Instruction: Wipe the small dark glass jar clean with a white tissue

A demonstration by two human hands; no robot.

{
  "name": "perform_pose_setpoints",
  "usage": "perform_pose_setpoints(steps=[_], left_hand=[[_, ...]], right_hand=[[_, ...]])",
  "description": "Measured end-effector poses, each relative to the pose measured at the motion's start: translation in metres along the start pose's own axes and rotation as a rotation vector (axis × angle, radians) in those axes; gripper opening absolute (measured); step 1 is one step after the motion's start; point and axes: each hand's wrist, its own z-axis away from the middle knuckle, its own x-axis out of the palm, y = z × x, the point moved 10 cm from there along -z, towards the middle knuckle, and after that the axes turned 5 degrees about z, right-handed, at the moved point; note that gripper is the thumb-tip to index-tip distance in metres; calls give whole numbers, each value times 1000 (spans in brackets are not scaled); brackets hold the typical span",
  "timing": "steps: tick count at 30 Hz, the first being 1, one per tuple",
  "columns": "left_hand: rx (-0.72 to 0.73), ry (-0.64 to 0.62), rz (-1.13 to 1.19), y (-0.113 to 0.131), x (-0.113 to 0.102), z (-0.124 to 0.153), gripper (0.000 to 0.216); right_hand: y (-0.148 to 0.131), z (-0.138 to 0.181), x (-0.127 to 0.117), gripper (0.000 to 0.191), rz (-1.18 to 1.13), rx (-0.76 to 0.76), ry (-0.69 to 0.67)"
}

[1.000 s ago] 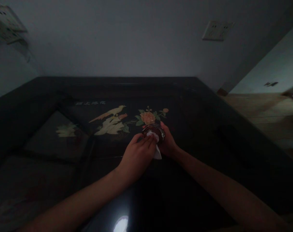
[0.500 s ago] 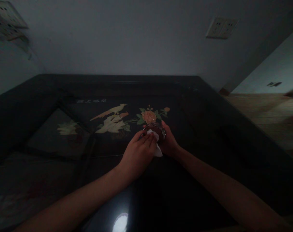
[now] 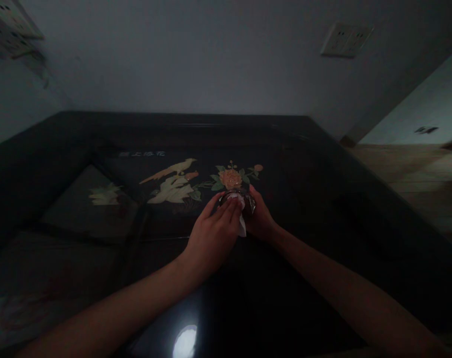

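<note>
Both my hands meet over the middle of a dark lacquered table point(image 3: 322, 209). My right hand point(image 3: 261, 219) is wrapped round a small round glass object point(image 3: 248, 201) with a shiny rim. My left hand point(image 3: 214, 236) presses a white tissue point(image 3: 241, 226) against that object, its fingers lying together over the top. A corner of the tissue hangs down between the two hands. What the object holds is too dark to make out.
The tabletop carries an inlaid bird point(image 3: 171, 171) and a peach flower point(image 3: 230, 178) just beyond my hands, and a lamp glare point(image 3: 184, 342) near its front edge. Wall sockets point(image 3: 345, 39) sit on the grey wall behind. Wooden floor point(image 3: 415, 174) lies to the right.
My left hand's fingers have slid further over the top of the glass object, covering more of the tissue. The view has tilted slightly; the right hand keeps its grip.
</note>
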Motion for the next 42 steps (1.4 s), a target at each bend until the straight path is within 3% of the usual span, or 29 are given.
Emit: perform_pose_setpoints(steps=[6, 13, 22, 32, 42], left_hand=[[37, -16, 18, 3, -1, -1, 41], [136, -44, 166, 6, 4, -2, 48], [255, -16, 217, 7, -7, -5, 41], [76, -14, 43, 3, 2, -3, 43], [213, 9, 155, 9, -7, -6, 39]], right_hand=[[-4, 0, -2, 47, 73, -71, -16], [-3, 3, -8, 47, 57, -2, 20], [-4, 6, -2, 53, 18, 16, 24], [-2, -2, -1, 51, -13, -2, -24], [-3, 3, 6, 55, 38, 26, -35]])
